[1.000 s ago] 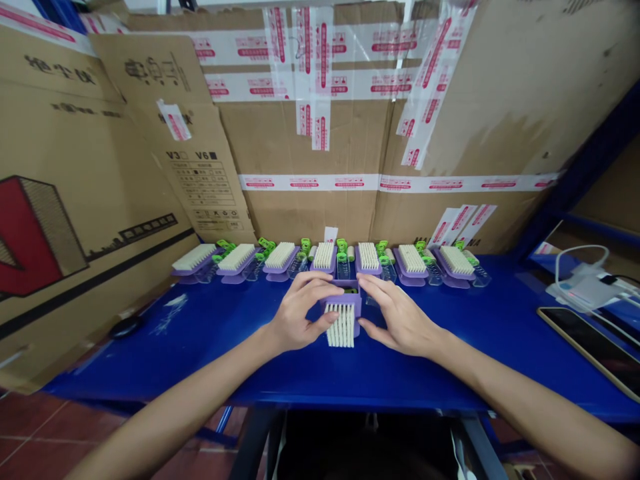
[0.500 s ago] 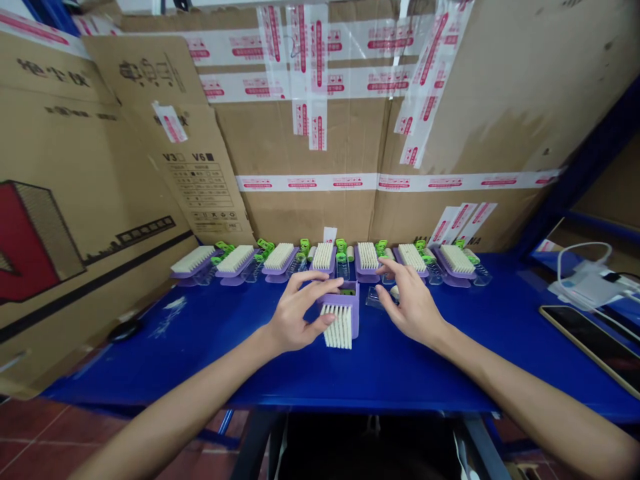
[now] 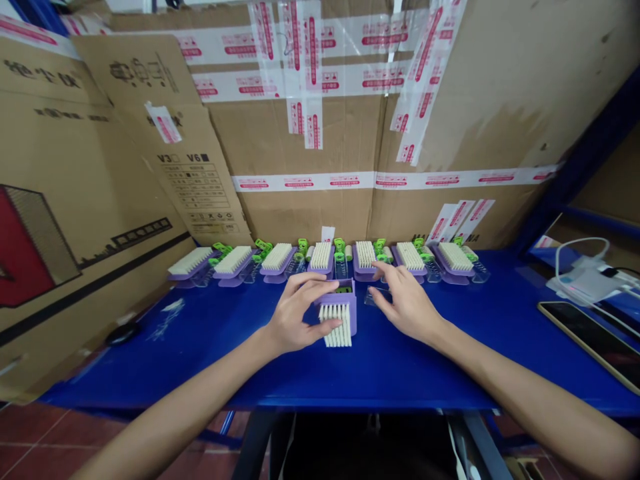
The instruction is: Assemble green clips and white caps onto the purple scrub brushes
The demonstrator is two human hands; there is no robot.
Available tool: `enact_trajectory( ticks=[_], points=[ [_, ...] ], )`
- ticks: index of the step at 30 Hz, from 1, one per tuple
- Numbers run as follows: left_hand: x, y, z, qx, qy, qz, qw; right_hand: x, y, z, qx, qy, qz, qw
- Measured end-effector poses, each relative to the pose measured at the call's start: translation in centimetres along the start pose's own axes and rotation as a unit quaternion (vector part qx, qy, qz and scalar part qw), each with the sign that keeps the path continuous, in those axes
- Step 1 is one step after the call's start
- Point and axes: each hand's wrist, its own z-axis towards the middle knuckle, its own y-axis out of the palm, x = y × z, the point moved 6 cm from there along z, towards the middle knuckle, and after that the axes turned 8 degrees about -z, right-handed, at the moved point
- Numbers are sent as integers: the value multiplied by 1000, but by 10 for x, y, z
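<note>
A purple scrubbing brush (image 3: 336, 325) with pale bristles stands on its side at the middle of the blue table, bristles facing me. Its purple body has an open hollow on top, with something green inside. My left hand (image 3: 296, 312) grips it from the left, fingers over the top edge and thumb across the bristles. Just to the right, my right hand (image 3: 407, 300) hovers with thumb and index finger apart. Beside its thumb lies a clear plastic piece (image 3: 373, 297), partly covered by that hand.
Along the back of the blue table (image 3: 210, 360) runs a row of several similar brushes (image 3: 234, 260) with clear bottles and green tops (image 3: 341, 257) between them. Cardboard (image 3: 305, 213) walls the back and left. A phone (image 3: 590, 340) and a white charger (image 3: 583, 280) lie at right.
My right hand has shifted slightly left, and its thumb sits closer to the clear plastic piece. The left thumb has slid a little right over the bristles. The camera view has moved slightly.
</note>
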Motion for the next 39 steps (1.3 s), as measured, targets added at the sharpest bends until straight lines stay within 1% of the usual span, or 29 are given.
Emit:
enact_trajectory(
  ticks=[2,4,7,8,10,12,14,16,18,22,24,26,30,33,36,39],
  points=[
    [1,-1,-1,9,11,5,1000,-3,8,-1,-45,-22,-33,998],
    [-1,-2,-3,20,6,1,1000,-7,14,-3,-83,-44,-71,993],
    [-10,3,-8,24,-53,-57,997,-9,20,-6,-109,-61,-107,986],
    [-15,6,-10,24,-92,-94,991,-9,21,-6,-111,-62,-112,985],
    [-24,15,-16,-2,-167,-174,970,-8,22,-7,-112,-60,-115,985],
    [-29,26,-23,-45,-236,-249,938,-6,23,-7,-112,-58,-114,985],
    [-33,35,-30,-85,-284,-302,906,-5,24,-7,-118,-58,-116,985],
    [-35,41,-35,-106,-317,-331,882,-3,26,-8,-125,-56,-123,983],
    [-38,45,-41,-115,-346,-348,864,-1,27,-9,-125,-51,-133,982],
    [-41,50,-48,-121,-385,-371,836,3,28,-10,-108,-44,-147,982],
    [-43,50,-50,-114,-391,-373,834,4,28,-9,-103,-40,-148,983],
    [-45,49,-51,-102,-397,-360,838,6,27,-8,-99,-27,-144,984],
    [-49,46,-49,-93,-403,-328,850,14,23,-3,-82,29,-134,987],
    [-48,43,-44,-90,-392,-314,860,27,19,1,-62,70,-139,986],
    [-46,41,-40,-96,-384,-312,864,42,13,4,-49,97,-151,983],
    [-45,42,-37,-107,-375,-310,867,55,11,4,-66,109,-178,976]
  ],
)
